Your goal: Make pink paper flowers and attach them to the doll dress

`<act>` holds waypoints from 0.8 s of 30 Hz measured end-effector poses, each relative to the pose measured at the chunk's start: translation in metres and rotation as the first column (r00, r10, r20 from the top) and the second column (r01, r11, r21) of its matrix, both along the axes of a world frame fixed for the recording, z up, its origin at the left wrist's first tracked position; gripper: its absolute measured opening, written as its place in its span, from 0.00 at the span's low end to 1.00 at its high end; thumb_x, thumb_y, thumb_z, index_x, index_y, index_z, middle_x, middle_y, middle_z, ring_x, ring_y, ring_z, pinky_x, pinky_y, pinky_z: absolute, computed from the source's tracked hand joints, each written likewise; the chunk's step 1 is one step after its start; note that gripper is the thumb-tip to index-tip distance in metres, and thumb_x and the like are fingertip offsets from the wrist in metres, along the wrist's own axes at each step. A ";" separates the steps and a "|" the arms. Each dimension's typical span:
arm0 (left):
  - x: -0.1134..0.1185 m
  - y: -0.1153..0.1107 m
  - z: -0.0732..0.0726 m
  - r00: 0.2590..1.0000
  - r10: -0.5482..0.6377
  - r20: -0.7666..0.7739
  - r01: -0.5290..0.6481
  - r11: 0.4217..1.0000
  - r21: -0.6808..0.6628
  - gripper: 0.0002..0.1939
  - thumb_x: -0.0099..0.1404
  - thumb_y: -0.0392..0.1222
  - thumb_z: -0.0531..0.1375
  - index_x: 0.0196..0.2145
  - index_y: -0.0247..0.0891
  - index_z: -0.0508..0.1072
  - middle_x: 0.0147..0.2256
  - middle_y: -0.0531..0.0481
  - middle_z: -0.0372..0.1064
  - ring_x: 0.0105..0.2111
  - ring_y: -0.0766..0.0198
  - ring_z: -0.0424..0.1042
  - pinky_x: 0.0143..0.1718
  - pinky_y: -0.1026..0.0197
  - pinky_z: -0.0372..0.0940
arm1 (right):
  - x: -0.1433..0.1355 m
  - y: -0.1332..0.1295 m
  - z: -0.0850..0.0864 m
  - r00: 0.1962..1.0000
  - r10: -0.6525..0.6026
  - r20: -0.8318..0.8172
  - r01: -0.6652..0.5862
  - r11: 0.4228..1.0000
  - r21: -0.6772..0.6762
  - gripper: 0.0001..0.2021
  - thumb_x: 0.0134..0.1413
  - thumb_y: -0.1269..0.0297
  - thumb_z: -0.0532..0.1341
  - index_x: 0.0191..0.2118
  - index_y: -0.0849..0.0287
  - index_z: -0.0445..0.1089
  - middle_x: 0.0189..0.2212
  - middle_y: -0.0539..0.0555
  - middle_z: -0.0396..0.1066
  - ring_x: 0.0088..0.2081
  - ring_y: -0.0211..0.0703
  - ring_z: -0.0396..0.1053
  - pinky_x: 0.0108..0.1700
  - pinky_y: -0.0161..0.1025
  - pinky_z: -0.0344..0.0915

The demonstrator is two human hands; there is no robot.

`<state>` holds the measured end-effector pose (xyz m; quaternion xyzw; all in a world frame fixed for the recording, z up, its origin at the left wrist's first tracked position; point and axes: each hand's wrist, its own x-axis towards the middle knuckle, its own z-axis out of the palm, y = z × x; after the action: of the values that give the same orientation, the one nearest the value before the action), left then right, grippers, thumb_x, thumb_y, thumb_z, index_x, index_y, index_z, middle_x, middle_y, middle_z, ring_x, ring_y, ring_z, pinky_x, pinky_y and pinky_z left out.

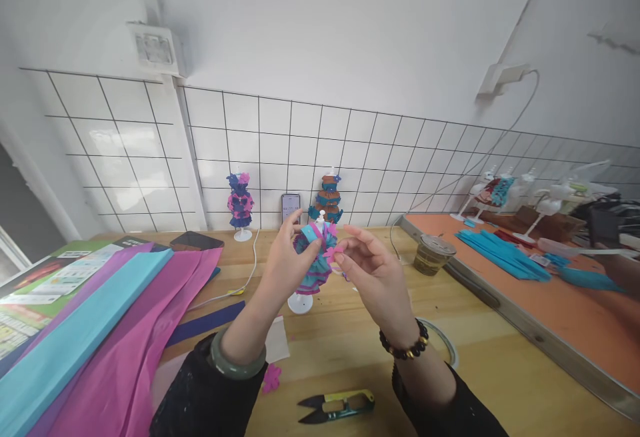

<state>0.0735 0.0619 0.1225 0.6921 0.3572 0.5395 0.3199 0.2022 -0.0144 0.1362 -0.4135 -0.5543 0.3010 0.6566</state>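
Note:
A small white dress form on a round base (pixel 301 302) stands on the table in a ruffled blue and pink dress (pixel 314 278). My left hand (pixel 291 254) is wrapped round the dress from the left, thumb across its front. At the dress's right side, my right hand (pixel 373 276) pinches a pink paper flower (pixel 332 254) between thumb and forefinger; its other fingers are curled loosely. The flower touches or nearly touches the dress. Another pink flower (pixel 272 378) lies on the table near my left sleeve. Thread snips (pixel 336 406) rest at the front.
Crepe paper sheets (pixel 125 317) cover the left side. Two dressed forms (pixel 241 204) (pixel 329 198) and a phone (pixel 291 208) stand at the wall. A lidded cup (pixel 433 254) is right, beside an orange mat (pixel 565 310) with blue strips. Another person's hand (pixel 617 265) shows far right.

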 end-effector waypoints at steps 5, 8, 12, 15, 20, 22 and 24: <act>0.006 -0.011 0.003 0.999 0.035 -0.035 -0.034 0.998 0.044 0.31 0.55 0.39 0.59 0.56 0.40 0.56 0.41 0.46 0.68 0.42 0.59 0.68 0.47 0.51 0.60 | -0.001 -0.001 -0.002 0.998 -0.048 0.048 0.047 0.999 0.020 0.17 0.50 0.65 0.61 0.48 0.53 0.64 0.32 0.51 0.68 0.34 0.39 0.66 0.28 0.35 0.66; 0.011 -0.021 0.005 0.994 0.075 -0.085 -0.071 0.996 0.051 0.33 0.53 0.37 0.60 0.56 0.42 0.56 0.42 0.46 0.67 0.43 0.57 0.67 0.44 0.51 0.62 | -0.001 -0.002 -0.002 0.984 -0.135 0.120 0.128 0.989 0.069 0.18 0.49 0.66 0.61 0.48 0.54 0.64 0.32 0.51 0.69 0.35 0.40 0.66 0.37 0.40 0.66; 0.017 -0.031 0.005 0.993 0.044 -0.112 -0.040 0.998 0.042 0.32 0.54 0.35 0.57 0.56 0.44 0.56 0.42 0.46 0.67 0.42 0.57 0.67 0.40 0.52 0.64 | 0.000 -0.003 -0.002 0.957 -0.226 0.185 0.209 0.972 0.105 0.19 0.49 0.67 0.61 0.49 0.54 0.64 0.32 0.52 0.71 0.35 0.41 0.67 0.42 0.43 0.64; 0.019 -0.035 0.005 0.993 0.049 -0.111 -0.043 0.998 0.056 0.30 0.55 0.35 0.57 0.56 0.43 0.57 0.41 0.45 0.68 0.43 0.56 0.67 0.42 0.51 0.64 | 0.000 -0.003 -0.003 0.951 -0.241 0.194 0.221 0.968 0.119 0.18 0.50 0.67 0.61 0.48 0.53 0.64 0.32 0.51 0.71 0.36 0.41 0.67 0.43 0.43 0.65; 0.020 -0.035 0.003 0.990 0.065 -0.122 -0.056 0.996 0.069 0.30 0.55 0.35 0.57 0.55 0.44 0.58 0.41 0.46 0.69 0.45 0.55 0.66 0.43 0.52 0.62 | 0.001 -0.002 -0.004 0.953 -0.236 0.189 0.216 0.969 0.120 0.18 0.50 0.67 0.60 0.49 0.53 0.64 0.33 0.52 0.71 0.36 0.41 0.67 0.41 0.44 0.66; 0.020 -0.035 0.002 0.989 0.069 -0.130 -0.058 0.995 0.082 0.30 0.54 0.34 0.58 0.55 0.44 0.58 0.41 0.46 0.69 0.45 0.55 0.66 0.44 0.51 0.62 | 0.001 -0.001 -0.004 0.959 -0.219 0.181 0.204 0.974 0.102 0.18 0.51 0.67 0.60 0.49 0.53 0.63 0.33 0.52 0.70 0.36 0.42 0.67 0.40 0.44 0.67; 0.020 -0.035 0.002 0.988 0.068 -0.138 -0.057 0.995 0.084 0.30 0.54 0.34 0.58 0.55 0.45 0.58 0.41 0.46 0.69 0.46 0.55 0.66 0.45 0.50 0.61 | 0.001 -0.001 -0.005 0.960 -0.215 0.178 0.201 0.975 0.094 0.18 0.51 0.67 0.60 0.49 0.53 0.63 0.33 0.52 0.70 0.36 0.42 0.67 0.40 0.44 0.67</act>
<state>0.0936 0.0269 0.1246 0.7291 0.3787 0.5128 0.2491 0.2033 -0.0152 0.1313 -0.4709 -0.5778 0.1694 0.6447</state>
